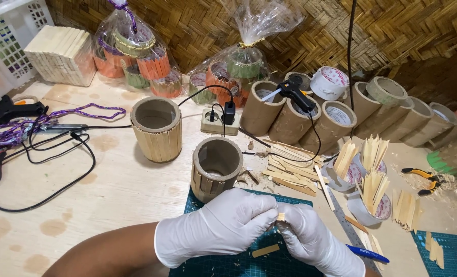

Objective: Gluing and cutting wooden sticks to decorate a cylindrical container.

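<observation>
- Both gloved hands meet over the green cutting mat (215,269), and between them sits a small stick piece (280,217), low in the middle of the view.
- The left hand (215,231) is closed, thumb and forefinger pinched on that piece; the right hand (318,241) is closed too, pinching its other end, with a blue pen-like tool (368,254) tucked under the palm.
- To handle so short a piece well, I judge the pinch should stay near the tips, with the wrists resting on the mat for steadiness.
- Just beyond the hands stands a half-covered cardboard tube (214,169) on the mat's far edge, close enough to be knocked.
- A fully clad tube (157,128) stands farther back to the left.
- Loose sticks (290,172) lie right of the tube; cups of split sticks (369,192) stand near the right wrist.
- A glue gun (296,92) rests on a row of bare tubes, its black cord (315,138) trailing toward the sticks.
- One cut stick (266,251) lies on the mat under the hands.
</observation>
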